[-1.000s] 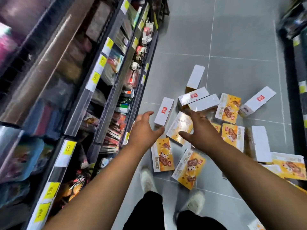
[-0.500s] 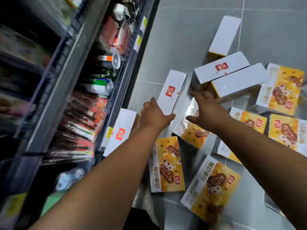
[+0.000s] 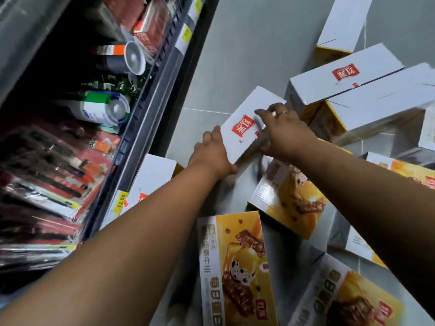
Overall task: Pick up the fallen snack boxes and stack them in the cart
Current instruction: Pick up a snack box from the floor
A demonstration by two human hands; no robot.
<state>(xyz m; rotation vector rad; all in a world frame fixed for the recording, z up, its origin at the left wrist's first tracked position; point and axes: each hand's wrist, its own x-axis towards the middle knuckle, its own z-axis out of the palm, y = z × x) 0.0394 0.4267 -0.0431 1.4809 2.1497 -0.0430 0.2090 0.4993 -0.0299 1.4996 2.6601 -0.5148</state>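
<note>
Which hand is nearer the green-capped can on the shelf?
Left. The left hand holds the white box by its left edge, on the side toward the can; the right hand holds its right edge, farther from the can.

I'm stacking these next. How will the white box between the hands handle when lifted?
Probably stiff: the white box shows flat faces and crisp edges between the left hand and right hand. Its smooth card may be slightly slippery. Flat-sided, it likely won't roll.
</note>
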